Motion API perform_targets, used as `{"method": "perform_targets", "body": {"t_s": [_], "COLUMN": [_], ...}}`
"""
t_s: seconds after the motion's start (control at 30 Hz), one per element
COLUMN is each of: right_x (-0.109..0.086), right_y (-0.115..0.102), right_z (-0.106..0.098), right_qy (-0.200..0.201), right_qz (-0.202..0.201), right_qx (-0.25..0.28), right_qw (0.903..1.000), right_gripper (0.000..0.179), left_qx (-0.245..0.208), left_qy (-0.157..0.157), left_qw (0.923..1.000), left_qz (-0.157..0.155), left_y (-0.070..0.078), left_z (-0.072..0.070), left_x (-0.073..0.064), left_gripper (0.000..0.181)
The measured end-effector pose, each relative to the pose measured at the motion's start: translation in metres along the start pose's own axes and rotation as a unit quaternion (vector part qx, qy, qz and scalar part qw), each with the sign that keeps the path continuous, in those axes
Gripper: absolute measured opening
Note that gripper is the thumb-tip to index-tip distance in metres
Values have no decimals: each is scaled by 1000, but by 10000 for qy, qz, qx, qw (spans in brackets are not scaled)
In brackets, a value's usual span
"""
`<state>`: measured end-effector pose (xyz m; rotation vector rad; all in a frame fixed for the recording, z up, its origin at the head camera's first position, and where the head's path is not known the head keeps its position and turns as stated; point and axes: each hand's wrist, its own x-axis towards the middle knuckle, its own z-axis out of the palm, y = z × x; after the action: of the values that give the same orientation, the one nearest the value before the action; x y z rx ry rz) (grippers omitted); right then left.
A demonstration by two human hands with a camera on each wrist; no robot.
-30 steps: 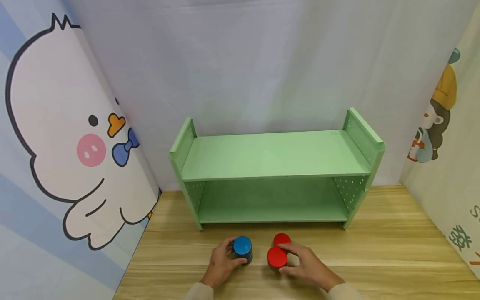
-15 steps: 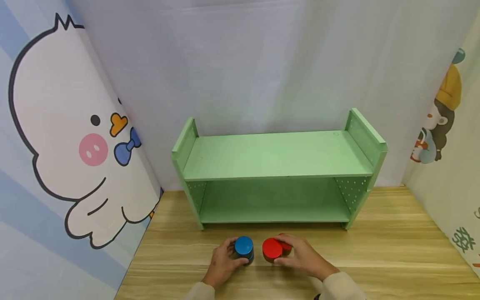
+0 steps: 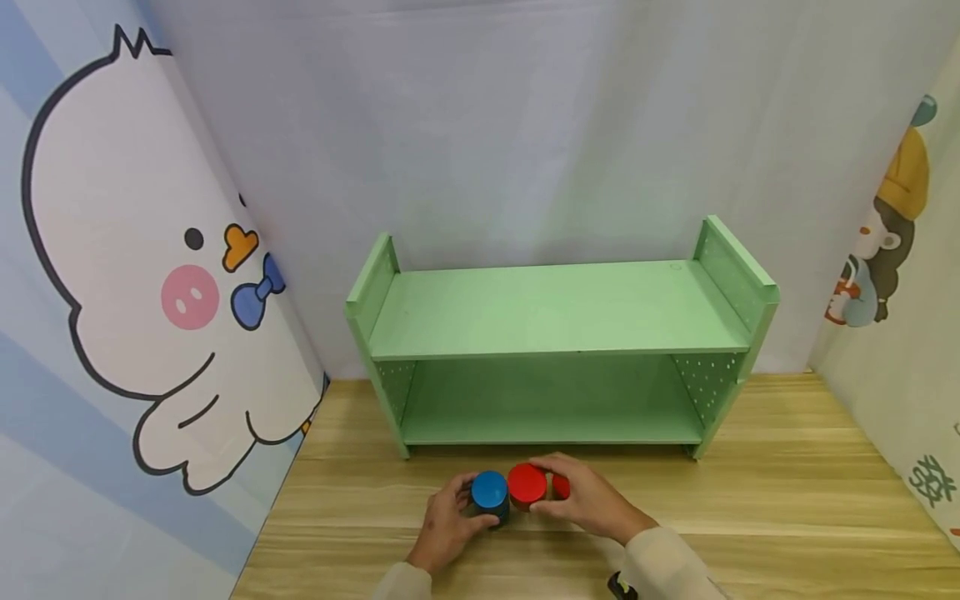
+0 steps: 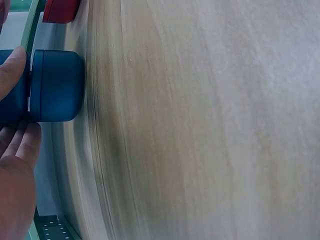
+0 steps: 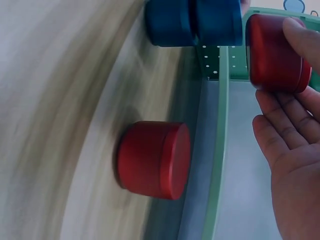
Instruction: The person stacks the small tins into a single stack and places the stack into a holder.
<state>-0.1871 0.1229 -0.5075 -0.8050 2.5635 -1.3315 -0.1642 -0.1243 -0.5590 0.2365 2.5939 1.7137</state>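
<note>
Two lidded blue tins are stacked on the table in front of the green shelf. My left hand [image 3: 447,521] holds the upper blue tin [image 3: 490,489] between thumb and fingers, and the lower blue tin [image 4: 59,86] stands directly beneath it. My right hand [image 3: 588,500] grips a red tin [image 3: 527,482] from the right side. In the right wrist view this red tin is raised off the table, right beside the top of the blue stack. A second red tin [image 5: 154,160] stands upright on the table, partly hidden behind my right hand in the head view.
A green two-level shelf [image 3: 562,308] stands just behind the tins, its front edge close to my hands. Under everything lies the wood-grain table [image 3: 780,467]. A grey cloth backdrop [image 3: 495,133] hangs behind, with cartoon-printed panels on both sides.
My right hand has lifted the red tin and carried it left, up to the blue stack. The second red tin stays behind on the table. My left hand keeps its hold.
</note>
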Motion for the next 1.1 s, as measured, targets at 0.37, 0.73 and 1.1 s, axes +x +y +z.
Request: {"method": "perform_targets", "body": {"t_s": [0.37, 0.73, 1.1], "right_x": [14, 24, 30], "right_y": [-8, -15, -18], "right_z": [2, 12, 21], "right_qy": [69, -38, -50], "right_qz": [-270, -229, -45], "right_qx": [-72, 94, 257], "right_qw": [9996, 9997, 9996], "right_gripper": [62, 61, 61], "left_qx": [-138, -198, -280], "left_qy": [32, 115, 149], "left_qw": [9999, 9997, 9995], "left_qz": [-36, -59, -31], "left_y": [-1, -4, -4], "left_z": [0, 1, 1], "left_x": [-1, 0, -1], "left_gripper": [63, 64, 64]}}
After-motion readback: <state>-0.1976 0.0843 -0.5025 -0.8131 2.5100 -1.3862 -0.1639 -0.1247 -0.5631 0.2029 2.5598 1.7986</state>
